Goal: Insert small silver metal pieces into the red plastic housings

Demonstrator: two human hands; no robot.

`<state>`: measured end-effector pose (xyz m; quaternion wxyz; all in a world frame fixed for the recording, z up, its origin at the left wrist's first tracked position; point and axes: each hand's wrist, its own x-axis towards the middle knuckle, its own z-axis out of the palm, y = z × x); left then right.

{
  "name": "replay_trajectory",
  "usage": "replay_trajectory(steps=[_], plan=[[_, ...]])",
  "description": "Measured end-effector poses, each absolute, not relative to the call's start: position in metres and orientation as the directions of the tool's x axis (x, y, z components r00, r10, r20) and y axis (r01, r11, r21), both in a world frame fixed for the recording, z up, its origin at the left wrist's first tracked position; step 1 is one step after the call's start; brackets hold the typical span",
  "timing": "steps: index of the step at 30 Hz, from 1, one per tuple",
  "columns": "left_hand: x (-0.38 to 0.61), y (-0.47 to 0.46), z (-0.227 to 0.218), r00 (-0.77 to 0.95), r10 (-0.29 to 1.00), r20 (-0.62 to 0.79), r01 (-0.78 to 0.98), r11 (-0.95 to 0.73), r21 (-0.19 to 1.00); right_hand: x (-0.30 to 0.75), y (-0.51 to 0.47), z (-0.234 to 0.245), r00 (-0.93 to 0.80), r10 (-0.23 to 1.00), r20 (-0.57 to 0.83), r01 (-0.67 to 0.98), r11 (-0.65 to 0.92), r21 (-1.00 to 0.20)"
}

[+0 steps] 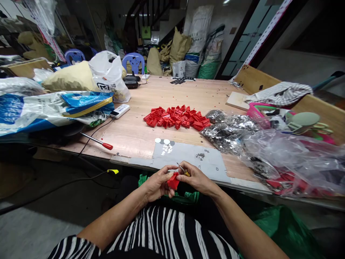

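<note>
Close to my body, just off the table's front edge, my left hand [159, 184] is closed around a small red plastic part [173, 182]. My right hand [196, 178] grips a small tool with a yellow handle [186, 173] and a thin metal tip, held right by the red part; I cannot tell whether the tip touches it. Beyond the hands lies a grey mat [185, 158] with small metal pieces [200, 156] and pale flat bits [167, 149] on it. Behind that, red plastic parts [176, 118] are heaped on the table.
Clear bags of metal pieces [229, 135] crowd the right side, near a pink basket [258, 114]. At left are plastic sacks [48, 111], a white power bank-like box [120, 111] with a cable, and a red-tipped lever [107, 146]. A green bag [285, 230] sits low at right.
</note>
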<state>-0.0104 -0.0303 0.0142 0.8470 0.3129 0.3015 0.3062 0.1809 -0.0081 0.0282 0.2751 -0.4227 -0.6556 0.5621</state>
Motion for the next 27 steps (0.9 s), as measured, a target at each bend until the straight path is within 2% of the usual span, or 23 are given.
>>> replay_trajectory(steps=[3,4,6,8,10,12,16,27], plan=[[-0.011,-0.031,0.021,0.503,0.82,-0.272,-0.22,0.426,0.878,0.185,-0.009,0.026,-0.398,0.913,-0.09,0.256,0.016,-0.967],[-0.012,-0.032,0.022,0.444,0.873,-0.201,-0.169,0.302,0.938,0.186,-0.01,0.025,-0.363,0.928,-0.086,0.269,0.016,-0.963],[-0.014,-0.035,0.023,0.353,0.935,0.032,-0.031,-0.022,0.999,0.186,-0.012,0.023,-0.308,0.948,-0.076,0.292,0.019,-0.956],[-0.015,-0.039,0.021,0.311,0.909,0.277,0.121,-0.327,0.937,0.183,-0.014,0.022,-0.289,0.955,-0.062,0.298,0.029,-0.954],[-0.015,-0.041,0.019,0.289,0.859,0.423,0.235,-0.492,0.838,0.179,-0.016,0.021,-0.294,0.954,-0.053,0.275,0.031,-0.961],[-0.015,-0.042,0.018,0.265,0.835,0.482,0.293,-0.546,0.785,0.176,-0.017,0.022,-0.313,0.946,-0.08,0.224,-0.008,-0.975],[-0.016,-0.043,0.018,0.248,0.826,0.506,0.315,-0.562,0.765,0.172,-0.02,0.027,-0.388,0.904,-0.182,0.14,-0.137,-0.981],[-0.029,-0.046,0.023,0.273,0.866,0.418,0.209,-0.478,0.853,0.168,-0.02,0.038,-0.525,0.809,-0.265,0.095,-0.253,-0.963]])
